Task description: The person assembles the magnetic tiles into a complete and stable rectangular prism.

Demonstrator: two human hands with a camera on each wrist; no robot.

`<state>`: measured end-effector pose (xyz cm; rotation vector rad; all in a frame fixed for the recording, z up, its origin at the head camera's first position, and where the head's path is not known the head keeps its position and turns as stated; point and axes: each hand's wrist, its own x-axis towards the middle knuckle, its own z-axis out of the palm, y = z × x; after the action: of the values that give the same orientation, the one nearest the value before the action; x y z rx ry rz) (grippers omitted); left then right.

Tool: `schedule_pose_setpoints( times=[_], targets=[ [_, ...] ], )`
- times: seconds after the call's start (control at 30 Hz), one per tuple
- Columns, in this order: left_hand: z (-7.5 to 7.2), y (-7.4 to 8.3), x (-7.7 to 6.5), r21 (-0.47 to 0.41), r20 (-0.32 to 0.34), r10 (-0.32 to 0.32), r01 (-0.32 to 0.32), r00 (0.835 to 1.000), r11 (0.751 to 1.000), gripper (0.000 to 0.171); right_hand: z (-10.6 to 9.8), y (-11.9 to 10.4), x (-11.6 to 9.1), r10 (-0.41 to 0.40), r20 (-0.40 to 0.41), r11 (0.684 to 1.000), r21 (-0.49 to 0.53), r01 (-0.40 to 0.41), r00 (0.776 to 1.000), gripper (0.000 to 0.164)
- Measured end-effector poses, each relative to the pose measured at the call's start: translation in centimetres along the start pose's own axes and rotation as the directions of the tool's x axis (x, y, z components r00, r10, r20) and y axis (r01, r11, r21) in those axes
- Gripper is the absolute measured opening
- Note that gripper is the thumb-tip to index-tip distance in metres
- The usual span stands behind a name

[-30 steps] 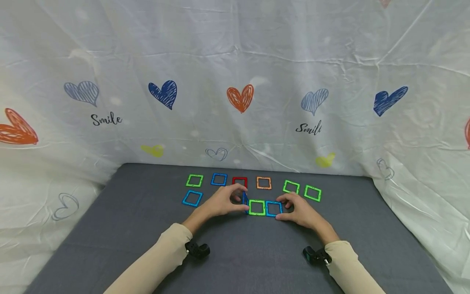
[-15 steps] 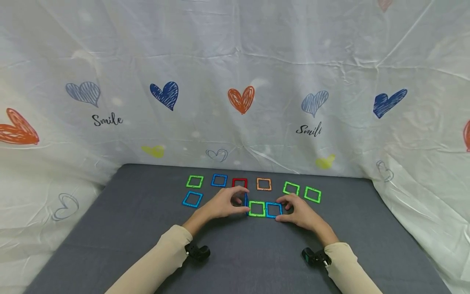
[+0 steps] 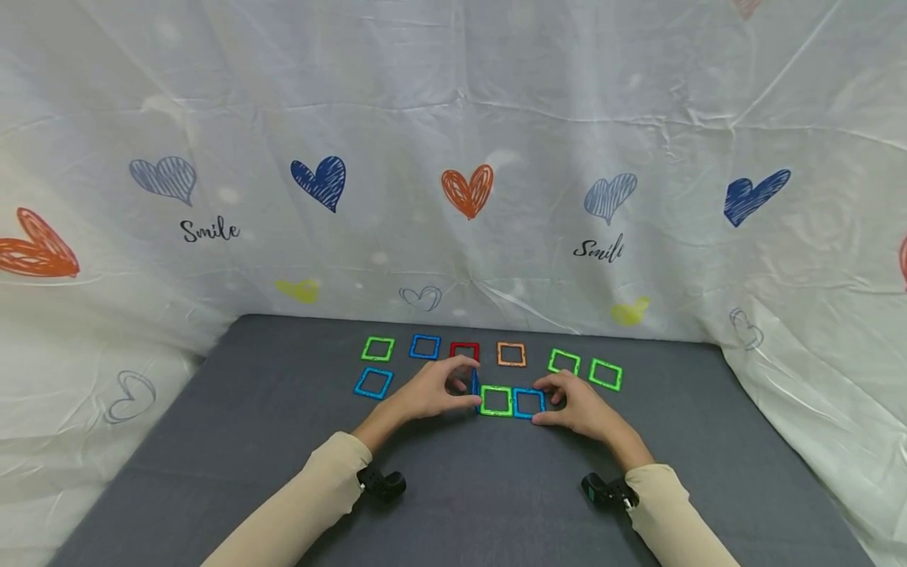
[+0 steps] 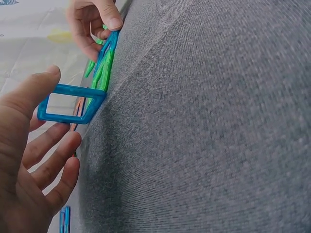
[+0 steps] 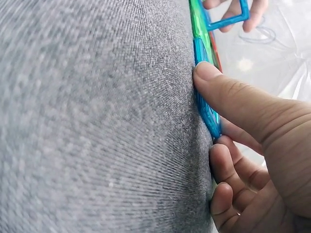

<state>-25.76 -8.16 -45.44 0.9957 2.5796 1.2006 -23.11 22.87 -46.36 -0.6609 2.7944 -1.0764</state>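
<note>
My left hand (image 3: 434, 391) holds a blue square magnetic tile (image 3: 475, 383) upright, thumb on its near edge and fingers at its far edge. In the left wrist view this hollow blue tile (image 4: 73, 91) stands with its lower edge at the left side of a flat green square tile (image 3: 496, 414). To the right, edge against edge with the green one, lies a second blue square tile (image 3: 528, 416). My right hand (image 3: 583, 407) grips that flat blue tile at its right end, thumb on the near edge, fingers on the far edge.
Behind the hands, a row of loose square tiles lies flat on the grey cloth: green (image 3: 378, 359), blue (image 3: 425, 357), red (image 3: 464, 345), orange (image 3: 512, 365) and two greens (image 3: 605, 385) at right. Another blue tile (image 3: 373, 393) lies left of my left hand. A white printed curtain (image 3: 397, 252) hangs behind.
The blue tile in my left hand was leaning left a second ago and now stands upright beside the green tile. My right hand has stayed in place on the flat blue tile.
</note>
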Motion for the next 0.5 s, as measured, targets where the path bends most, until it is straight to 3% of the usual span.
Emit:
schedule_pose_setpoints(
  times=[0.23, 0.5],
  targets=[
    [0.23, 0.06, -0.18, -0.022, -0.004, -0.018, 0.018, 1.000, 1.000, 0.058, -0.09, -0.19, -0.35, 0.008, 0.011, 1.000, 0.010, -0.008, 1.000, 0.053],
    [0.08, -0.08, -0.34, -0.028, -0.008, -0.005, 0.004, 1.000, 1.000, 0.058, -0.82, 0.30, -0.72, -0.052, 0.011, 0.997, 0.055, 0.051, 0.999, 0.059]
  ],
)
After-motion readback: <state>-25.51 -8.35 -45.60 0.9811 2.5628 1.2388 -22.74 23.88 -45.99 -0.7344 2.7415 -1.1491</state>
